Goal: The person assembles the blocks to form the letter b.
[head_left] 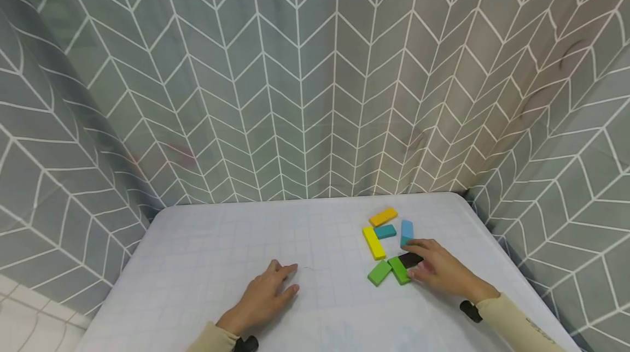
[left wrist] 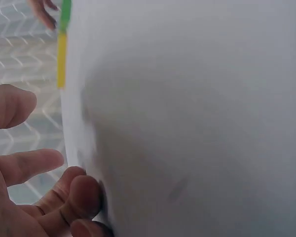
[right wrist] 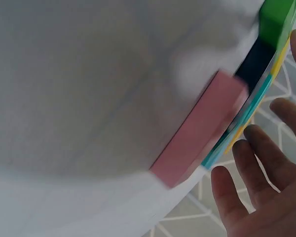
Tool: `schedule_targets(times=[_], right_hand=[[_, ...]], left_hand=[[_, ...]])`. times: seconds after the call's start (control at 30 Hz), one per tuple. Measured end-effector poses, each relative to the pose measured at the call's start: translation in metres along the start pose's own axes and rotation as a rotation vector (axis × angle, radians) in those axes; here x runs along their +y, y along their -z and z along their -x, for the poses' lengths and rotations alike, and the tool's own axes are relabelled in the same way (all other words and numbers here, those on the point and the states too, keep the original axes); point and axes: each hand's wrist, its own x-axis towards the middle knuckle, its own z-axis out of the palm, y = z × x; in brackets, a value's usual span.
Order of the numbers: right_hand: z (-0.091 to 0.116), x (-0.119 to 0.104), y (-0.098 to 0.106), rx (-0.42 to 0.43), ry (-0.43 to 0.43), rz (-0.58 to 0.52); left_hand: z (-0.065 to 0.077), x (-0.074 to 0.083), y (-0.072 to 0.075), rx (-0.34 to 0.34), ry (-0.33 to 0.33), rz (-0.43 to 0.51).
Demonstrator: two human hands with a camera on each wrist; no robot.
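Observation:
My right hand [head_left: 443, 271] hovers at the right side of the group of blocks, fingers spread. Nearest to it are a black block [head_left: 410, 258], partly covered, and a pink block [right wrist: 200, 129], mostly hidden by the hand in the head view. The right wrist view shows the fingers apart, holding nothing. Two green blocks [head_left: 379, 273] lie beside the black one. The blue block [head_left: 407, 228] is by the right fingertips; whether they touch cannot be told. My left hand [head_left: 263, 298] is low over the table, fingers loosely bent, with nothing in it.
Farther back in the group lie a yellow block [head_left: 374, 242], a teal block [head_left: 385, 231] and an orange-yellow block [head_left: 383, 216]. The white table [head_left: 236, 237] ends at a back edge before a grey patterned curtain [head_left: 305, 78], which also hangs at both sides.

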Motion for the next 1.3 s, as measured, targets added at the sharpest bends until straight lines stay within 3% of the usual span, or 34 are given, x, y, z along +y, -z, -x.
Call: schedule_targets(times=[0.27,0.53,0.77,0.9,1.03,1.3], right_hand=[[-0.006,-0.003,-0.005,-0.048,0.124,0.051],[-0.008,-0.004,-0.006,-0.082,0.093,0.033],[-0.01,-0.005,-0.007,-0.094,0.065,0.023],[-0.012,-0.008,-0.006,-0.085,0.064,0.014],[-0.012,-0.011,-0.005,-0.086,0.051,0.002],[-0.014,-0.014,-0.007,-0.048,0.065,0.011]], left_hand=[[-0.023,0.039,-0.029,-0.058,-0.125,0.076],[-0.067,0.08,-0.06,-0.132,-0.133,0.093],[-0.087,0.102,-0.075,-0.165,-0.224,-0.014],[-0.093,0.111,-0.078,-0.177,-0.261,-0.132],[-0.094,0.116,-0.079,-0.197,-0.253,-0.197],[-0.087,0.114,-0.076,-0.143,-0.195,-0.057]])
